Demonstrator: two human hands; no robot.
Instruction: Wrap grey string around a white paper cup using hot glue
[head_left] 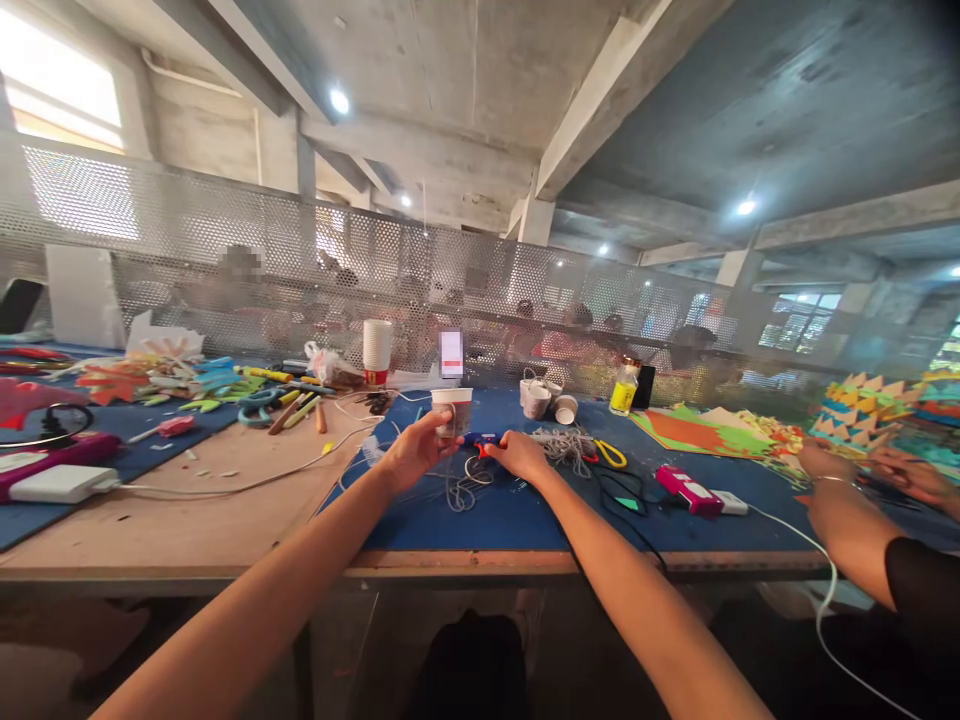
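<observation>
Reaching out over the near edge of the worktop (225, 520), both forearms are stretching toward a paper cup (453, 411): the left hand (415, 450) is wrapping its fingers around that cup, while the right hand (519, 455), just right of the cup, is closing on a blue glue gun (480, 439). Tangled grey cord (463, 488) is lying just below the cup, scissors (610, 454) are resting further right, and a cup stack (376, 351) is standing behind it to the left.
</observation>
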